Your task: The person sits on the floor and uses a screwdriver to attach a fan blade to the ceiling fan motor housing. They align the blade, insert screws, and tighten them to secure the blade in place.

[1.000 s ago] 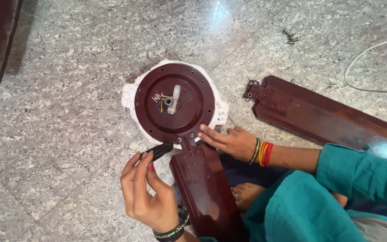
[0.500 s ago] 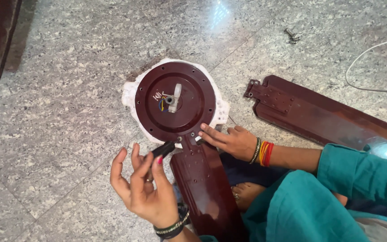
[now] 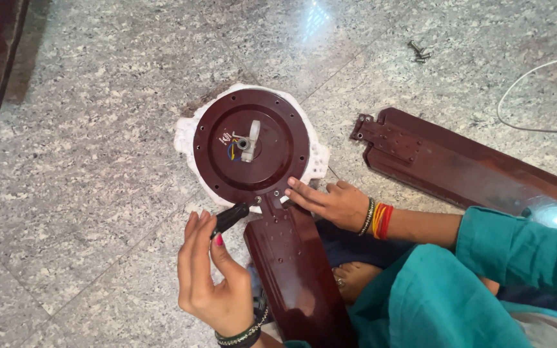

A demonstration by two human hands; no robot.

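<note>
Loose blade [image 3: 465, 164] right of motor [image 3: 251, 145], screws [image 3: 418, 51] behind

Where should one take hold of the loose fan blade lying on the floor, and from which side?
Judging by its pose, grip the loose fan blade across its long wooden part, coming from above: it lies flat, apart from the motor, and its bracket end is narrow with holes.

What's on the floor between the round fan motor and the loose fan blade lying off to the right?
In the head view, only bare speckled stone floor separates the fan motor from the loose blade. The right hand rests just below that gap.
</note>
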